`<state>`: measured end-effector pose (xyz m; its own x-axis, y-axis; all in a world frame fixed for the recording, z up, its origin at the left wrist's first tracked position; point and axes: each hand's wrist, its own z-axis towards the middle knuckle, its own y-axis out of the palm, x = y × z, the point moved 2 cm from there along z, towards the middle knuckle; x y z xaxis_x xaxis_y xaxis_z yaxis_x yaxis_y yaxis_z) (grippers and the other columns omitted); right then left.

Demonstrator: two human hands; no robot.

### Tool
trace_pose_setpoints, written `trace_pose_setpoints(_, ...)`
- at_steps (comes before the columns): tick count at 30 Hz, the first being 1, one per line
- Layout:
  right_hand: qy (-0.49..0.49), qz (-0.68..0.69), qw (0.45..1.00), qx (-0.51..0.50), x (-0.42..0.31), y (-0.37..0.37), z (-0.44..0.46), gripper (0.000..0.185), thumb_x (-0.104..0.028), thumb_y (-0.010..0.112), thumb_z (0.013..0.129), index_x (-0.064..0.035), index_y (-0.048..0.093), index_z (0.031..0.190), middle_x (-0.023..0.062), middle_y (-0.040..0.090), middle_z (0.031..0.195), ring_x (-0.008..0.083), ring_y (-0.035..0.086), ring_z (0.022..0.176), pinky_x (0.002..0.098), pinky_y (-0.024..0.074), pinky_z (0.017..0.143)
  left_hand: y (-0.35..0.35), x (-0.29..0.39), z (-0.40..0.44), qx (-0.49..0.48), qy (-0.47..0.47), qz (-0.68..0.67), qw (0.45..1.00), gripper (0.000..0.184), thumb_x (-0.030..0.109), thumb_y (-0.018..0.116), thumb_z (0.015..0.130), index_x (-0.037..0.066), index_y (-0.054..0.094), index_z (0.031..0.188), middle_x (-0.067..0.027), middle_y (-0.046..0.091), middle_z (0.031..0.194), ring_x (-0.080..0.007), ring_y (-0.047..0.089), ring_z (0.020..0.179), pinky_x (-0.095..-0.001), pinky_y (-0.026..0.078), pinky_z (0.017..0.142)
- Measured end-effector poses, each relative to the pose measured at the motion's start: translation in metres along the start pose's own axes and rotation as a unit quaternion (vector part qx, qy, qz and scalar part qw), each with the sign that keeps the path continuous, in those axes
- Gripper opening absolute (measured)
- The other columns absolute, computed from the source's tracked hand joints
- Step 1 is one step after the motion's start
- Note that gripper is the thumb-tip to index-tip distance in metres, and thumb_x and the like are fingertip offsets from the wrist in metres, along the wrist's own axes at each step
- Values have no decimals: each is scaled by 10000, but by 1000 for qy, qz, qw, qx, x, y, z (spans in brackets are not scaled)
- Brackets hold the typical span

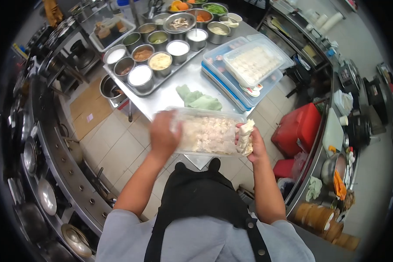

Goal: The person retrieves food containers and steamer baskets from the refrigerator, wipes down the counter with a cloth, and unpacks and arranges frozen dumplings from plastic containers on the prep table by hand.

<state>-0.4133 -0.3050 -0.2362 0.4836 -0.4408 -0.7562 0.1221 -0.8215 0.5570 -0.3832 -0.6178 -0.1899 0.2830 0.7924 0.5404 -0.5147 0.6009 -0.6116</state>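
Note:
A clear plastic container (209, 114) lies at the table's near edge, holding rows of pale dumpling-like pieces (212, 129) partly under a thin translucent sheet (185, 136). At the container's left end is my left hand (165, 134), blurred by motion, its fingers over the sheet; whether they grip it cannot be made out. My right hand (255, 142), at the right end, has its fingers wrapped round several pale pieces (246, 136). Just beyond the container a crumpled green cloth (199, 98) rests on the metal table (168, 92).
A tray (158, 89) of metal pots with white, yellow and brown contents stands at the back left. Stacked lidded containers (229, 87) occupy the table's right side. A red cooler box (296, 131) is on the floor at right; stove counters (70, 174) line the left.

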Motion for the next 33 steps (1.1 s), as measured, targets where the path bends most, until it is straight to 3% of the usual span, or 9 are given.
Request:
trace_pose_setpoints(2, -21, 4, 998, 64, -8, 6, -14, 555, -516, 500, 943, -21, 572, 1184, 103, 667, 826, 208, 661, 708, 314, 556, 651, 42, 30, -13, -141, -60, -194, 969, 349, 109, 744, 769, 22, 616, 1082, -143, 605, 954, -309, 599, 858, -405, 490, 756)
trace_pose_setpoints(13, -77, 44, 990, 110, -9, -49, -87, 582, -544, 455, 948, -30, 543, 1208, 109, 653, 850, 213, 640, 710, 318, 532, 572, 152, 83, -30, -362, -165, -27, 917, 441, 243, 731, 795, 8, 551, 1122, -198, 620, 999, -368, 607, 933, -443, 487, 760)
trace_pose_setpoints(17, -91, 66, 987, 114, -11, -82, -93, 553, -523, 454, 956, -31, 559, 1186, 105, 652, 848, 211, 644, 722, 322, 534, 609, 163, 87, -28, -368, -91, -50, 924, 385, 228, 727, 793, 19, 553, 1066, -208, 606, 1058, -368, 593, 957, -446, 473, 771)
trace_pose_setpoints(20, -102, 84, 982, 137, -19, -108, -86, 505, -484, 459, 974, -30, 576, 1160, 92, 658, 864, 197, 650, 760, 313, 534, 672, 139, 149, -3, -156, 20, -39, 987, 399, 189, 733, 801, 9, 551, 1106, -197, 578, 1096, -335, 575, 1000, -427, 474, 827)
trace_pose_setpoints(24, -101, 35, 980, 166, -57, -93, -71, 371, -357, 536, 982, -36, 599, 1156, 54, 664, 985, 151, 649, 847, 294, 529, 732, 178, 202, -15, -303, -150, -424, 840, 495, 266, 707, 883, 28, 499, 1264, -88, 561, 1140, -189, 541, 1048, -321, 447, 875)
trace_pose_setpoints(26, -78, -13, 980, 184, -57, -104, -56, 374, -357, 635, 931, -24, 607, 1099, 45, 656, 966, 109, 629, 834, 284, 522, 725, 204, 219, -26, -278, -218, -494, 795, 408, 247, 644, 936, 25, 501, 1247, -72, 575, 1129, -169, 550, 1014, -304, 452, 874)
trace_pose_setpoints(28, -90, -89, 969, 211, -45, -125, -43, 415, -393, 691, 888, -16, 623, 1048, 50, 661, 916, 101, 618, 798, 276, 517, 689, 230, 220, -31, -229, -223, -422, 849, 325, 221, 578, 978, 24, 503, 1224, -65, 589, 1106, -151, 566, 986, -299, 464, 861)
trace_pose_setpoints(30, -55, -135, 959, 242, -58, -138, -51, 438, -403, 729, 854, -7, 636, 1016, 58, 669, 892, 105, 618, 789, 277, 514, 676, 242, 252, -23, -200, -363, -476, 776, 290, 214, 552, 987, 28, 510, 1205, -68, 604, 1080, -148, 581, 972, -311, 478, 863)
trace_pose_setpoints(33, -100, -95, 966, 218, -74, -154, -59, 453, -404, 756, 828, -7, 638, 1010, 63, 677, 909, 113, 628, 807, 283, 515, 708, 269, 256, -26, -157, -366, -511, 762, 277, 194, 536, 988, 36, 513, 1214, -76, 609, 1070, -158, 593, 973, -322, 491, 858)
